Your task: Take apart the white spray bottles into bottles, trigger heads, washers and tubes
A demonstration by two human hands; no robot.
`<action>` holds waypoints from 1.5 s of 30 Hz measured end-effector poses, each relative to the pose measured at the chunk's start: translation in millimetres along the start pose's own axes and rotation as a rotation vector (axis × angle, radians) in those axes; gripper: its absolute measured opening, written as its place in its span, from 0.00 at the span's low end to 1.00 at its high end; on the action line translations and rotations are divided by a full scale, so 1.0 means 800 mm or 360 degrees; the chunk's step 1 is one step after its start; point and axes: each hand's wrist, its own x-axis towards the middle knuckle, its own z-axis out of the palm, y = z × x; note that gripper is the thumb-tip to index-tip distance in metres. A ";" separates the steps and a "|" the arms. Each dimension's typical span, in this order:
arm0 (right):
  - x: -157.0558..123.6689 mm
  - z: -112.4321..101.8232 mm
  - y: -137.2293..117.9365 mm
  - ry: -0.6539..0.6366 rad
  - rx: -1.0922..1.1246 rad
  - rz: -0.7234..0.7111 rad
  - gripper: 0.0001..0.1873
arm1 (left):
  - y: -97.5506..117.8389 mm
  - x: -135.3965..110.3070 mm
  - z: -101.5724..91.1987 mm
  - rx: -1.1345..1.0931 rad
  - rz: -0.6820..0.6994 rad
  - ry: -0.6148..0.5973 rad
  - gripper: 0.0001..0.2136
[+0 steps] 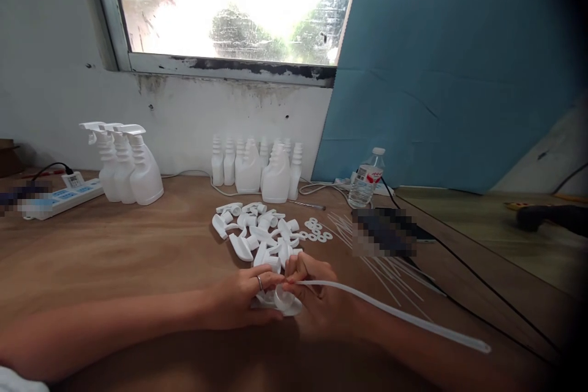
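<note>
My left hand [250, 297], with a ring on one finger, is closed around a white trigger spray head [285, 301] low in front of me. Close against it, my right hand [316, 291] pinches one end of a thin translucent dip tube [390, 300] at the spray head. The tube's other end reaches out to the lower right over my forearm. Whether the tube sits inside the head is hidden by my fingers. Just beyond my hands lies a pile of loose white spray heads [248, 245]. Small white ring washers [315, 229] are scattered to its right.
Three bottles with spray heads [147, 177] stand at left beside a power strip [64, 199]. Several headless white bottles [275, 177] line the wall. A water bottle [366, 177], loose thin tubes [381, 275] and black cables [478, 275] lie or stand at right on the wooden table [138, 245].
</note>
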 end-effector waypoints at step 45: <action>0.153 -0.220 -0.092 0.1190 -0.0014 -0.0768 0.14 | -0.155 0.265 -0.168 0.0225 -0.0582 0.1033 0.29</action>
